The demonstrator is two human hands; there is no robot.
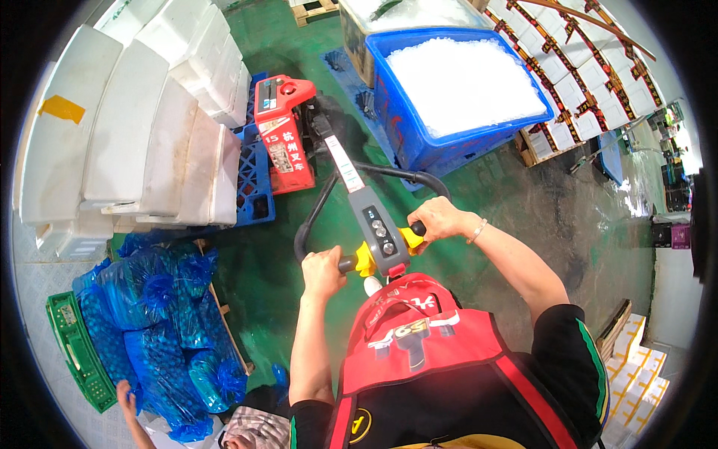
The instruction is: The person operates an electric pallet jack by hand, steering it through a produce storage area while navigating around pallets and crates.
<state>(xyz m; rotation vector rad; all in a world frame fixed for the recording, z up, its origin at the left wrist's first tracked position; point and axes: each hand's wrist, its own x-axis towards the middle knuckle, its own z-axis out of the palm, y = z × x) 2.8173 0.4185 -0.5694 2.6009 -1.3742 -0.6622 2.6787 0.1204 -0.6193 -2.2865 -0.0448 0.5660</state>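
Observation:
My left hand (323,272) is closed around the left grip of the tiller head (377,224) of a red electric pallet truck (286,134). My right hand (440,221) holds the black right grip, with a bracelet on that wrist. Yellow thumb levers sit between both hands and the grey head, which has several round buttons. A black loop bar (314,216) curves around the tiller. The truck's red body stands beyond, up and to the left, against a blue plastic pallet (255,179). I wear a red apron over black clothes.
A blue tub (404,134) heaped with white ice (465,84) stands ahead right. White foam boxes (126,129) are stacked at left, above blue plastic sacks (151,303) and a green crate (78,353). Another person's hand (128,399) shows lower left. Taped white boxes (594,95) stand far right.

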